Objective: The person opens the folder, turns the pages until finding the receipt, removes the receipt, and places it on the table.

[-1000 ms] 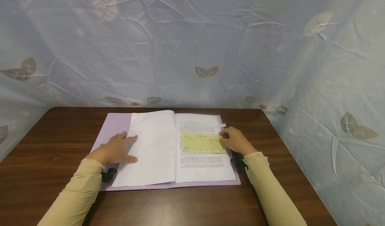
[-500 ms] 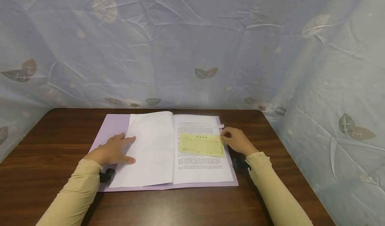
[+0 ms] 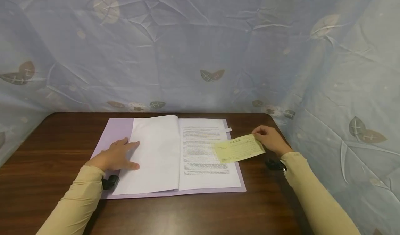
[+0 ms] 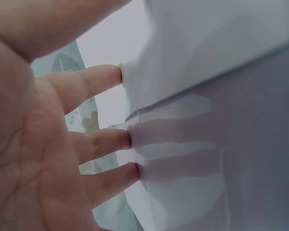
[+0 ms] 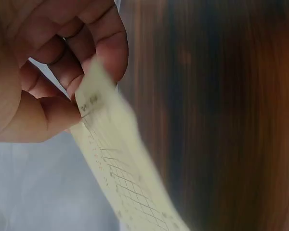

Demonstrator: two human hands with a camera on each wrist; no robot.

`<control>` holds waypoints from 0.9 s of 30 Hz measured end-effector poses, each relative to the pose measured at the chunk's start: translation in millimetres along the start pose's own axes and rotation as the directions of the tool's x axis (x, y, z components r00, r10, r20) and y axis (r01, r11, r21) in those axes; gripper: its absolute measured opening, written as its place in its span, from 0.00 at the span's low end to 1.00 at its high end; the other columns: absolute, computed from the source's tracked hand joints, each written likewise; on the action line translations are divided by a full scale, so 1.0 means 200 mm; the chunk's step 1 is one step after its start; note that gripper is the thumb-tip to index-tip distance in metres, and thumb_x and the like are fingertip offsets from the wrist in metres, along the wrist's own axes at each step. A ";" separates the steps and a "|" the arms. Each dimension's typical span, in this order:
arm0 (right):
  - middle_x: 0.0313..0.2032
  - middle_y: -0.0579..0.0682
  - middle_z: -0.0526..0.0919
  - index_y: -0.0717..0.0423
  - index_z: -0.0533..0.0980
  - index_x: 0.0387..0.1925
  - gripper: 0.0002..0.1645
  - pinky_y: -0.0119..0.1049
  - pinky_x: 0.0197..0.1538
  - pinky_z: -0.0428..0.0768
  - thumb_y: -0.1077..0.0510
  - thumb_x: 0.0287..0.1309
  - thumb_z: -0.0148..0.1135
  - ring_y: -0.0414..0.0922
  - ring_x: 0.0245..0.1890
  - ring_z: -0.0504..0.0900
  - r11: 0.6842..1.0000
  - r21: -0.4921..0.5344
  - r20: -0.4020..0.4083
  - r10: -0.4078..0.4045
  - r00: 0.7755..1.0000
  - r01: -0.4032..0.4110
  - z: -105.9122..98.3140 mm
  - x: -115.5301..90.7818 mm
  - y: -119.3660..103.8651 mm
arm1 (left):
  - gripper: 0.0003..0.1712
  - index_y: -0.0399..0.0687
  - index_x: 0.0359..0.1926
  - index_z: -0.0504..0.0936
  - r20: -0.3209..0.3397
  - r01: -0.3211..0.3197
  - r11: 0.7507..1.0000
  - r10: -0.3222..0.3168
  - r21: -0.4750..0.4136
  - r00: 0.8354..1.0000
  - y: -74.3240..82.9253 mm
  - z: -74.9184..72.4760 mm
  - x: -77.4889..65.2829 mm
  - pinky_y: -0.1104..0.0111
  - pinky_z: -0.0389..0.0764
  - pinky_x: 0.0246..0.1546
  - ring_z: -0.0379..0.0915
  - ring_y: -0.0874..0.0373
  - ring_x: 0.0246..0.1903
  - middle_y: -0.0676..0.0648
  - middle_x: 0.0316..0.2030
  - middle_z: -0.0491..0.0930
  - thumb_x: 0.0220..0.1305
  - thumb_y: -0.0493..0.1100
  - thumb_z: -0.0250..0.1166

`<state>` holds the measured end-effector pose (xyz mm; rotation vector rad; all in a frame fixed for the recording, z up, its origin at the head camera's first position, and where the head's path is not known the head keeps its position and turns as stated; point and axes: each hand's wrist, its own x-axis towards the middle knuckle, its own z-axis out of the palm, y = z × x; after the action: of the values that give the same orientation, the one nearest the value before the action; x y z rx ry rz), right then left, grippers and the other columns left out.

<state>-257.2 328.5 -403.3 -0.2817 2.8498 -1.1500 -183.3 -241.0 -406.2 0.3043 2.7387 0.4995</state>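
A purple folder (image 3: 117,125) lies open on the table with white sheets inside. My left hand (image 3: 117,155) rests spread over its left side, fingertips touching the blank turned page (image 3: 156,155) and the folder cover (image 4: 260,125). A printed page (image 3: 209,179) faces up on the right side. With thumb and fingers, my right hand (image 3: 270,139) pinches the right end of a yellow printed slip (image 3: 239,149). In the right wrist view the slip (image 5: 130,168) hangs from the pinch, partly blurred. Its left end overlaps the printed page, and the rest extends past the folder's right edge.
A small white tab (image 3: 228,129) sticks out at the folder's upper right edge. The dark wooden table (image 3: 200,214) extends around the folder. Patterned cloth (image 3: 175,54) hangs behind the table and along its right side.
My right hand has pulled the yellow slip to the right, off the middle of the printed page and partly beyond the folder. The slip is now tilted. My left hand stays in place.
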 end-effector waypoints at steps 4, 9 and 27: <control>0.48 0.61 0.83 0.63 0.80 0.52 0.14 0.43 0.45 0.77 0.57 0.77 0.55 0.49 0.42 0.79 0.997 -0.078 0.003 -0.006 1.000 0.006 -0.10 0.00 0.10 | 0.63 0.39 0.78 0.60 0.002 0.007 1.000 -0.007 0.004 1.000 0.00 0.00 -0.01 0.14 0.49 0.54 0.41 0.14 0.71 0.16 0.74 0.46 0.52 0.67 0.77; 0.47 0.63 0.83 0.65 0.79 0.51 0.14 0.44 0.44 0.76 0.58 0.77 0.54 0.50 0.41 0.80 0.987 -0.160 0.001 0.023 1.000 -0.022 -0.18 -0.01 0.19 | 0.62 0.39 0.78 0.61 -0.002 0.004 1.000 -0.004 -0.001 1.000 0.01 -0.01 -0.02 0.14 0.49 0.54 0.42 0.14 0.71 0.16 0.73 0.47 0.52 0.66 0.77; 0.43 0.68 0.84 0.73 0.79 0.49 0.19 0.52 0.44 0.79 0.58 0.69 0.55 0.59 0.40 0.81 0.951 -0.268 -0.036 0.152 0.988 -0.156 -0.21 -0.01 0.29 | 0.61 0.38 0.78 0.60 0.024 0.037 0.999 -0.037 0.017 0.999 0.02 -0.01 0.01 0.19 0.54 0.58 0.42 0.16 0.71 0.16 0.73 0.47 0.54 0.65 0.77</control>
<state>-268.6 399.0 -413.9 -0.0584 2.9769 -0.7380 -184.9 -238.2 -403.0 0.2613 2.7204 0.4608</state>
